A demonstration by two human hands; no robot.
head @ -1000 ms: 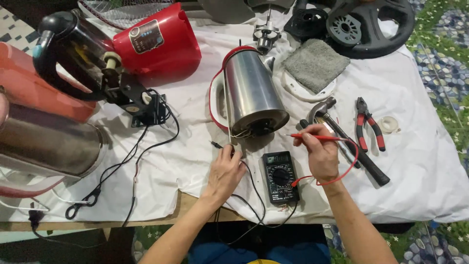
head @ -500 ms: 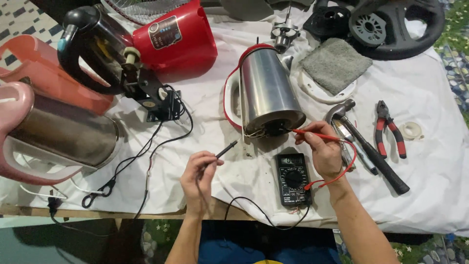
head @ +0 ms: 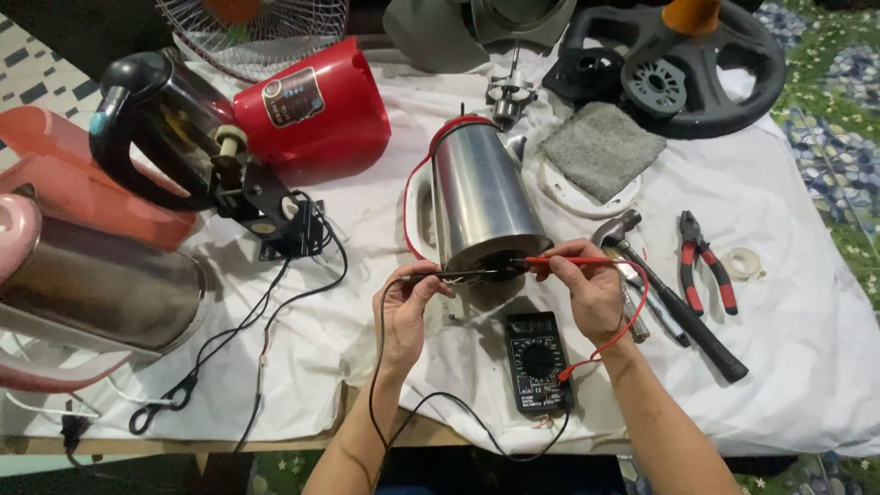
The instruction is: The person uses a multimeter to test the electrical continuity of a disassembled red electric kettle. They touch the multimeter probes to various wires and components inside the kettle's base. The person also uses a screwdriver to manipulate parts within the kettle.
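At frame centre, left hand (head: 406,307) pinches the black probe (head: 440,274), right hand (head: 591,289) the red probe (head: 568,262), against the kettle (head: 483,200) base; light, stiff probes, best gripped mid-shaft.

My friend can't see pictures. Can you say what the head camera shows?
Two hands press meter probes to the underside of a steel kettle lying on its side: the left hand holds the black probe, the right hand the red probe. A black multimeter lies below on white cloth.
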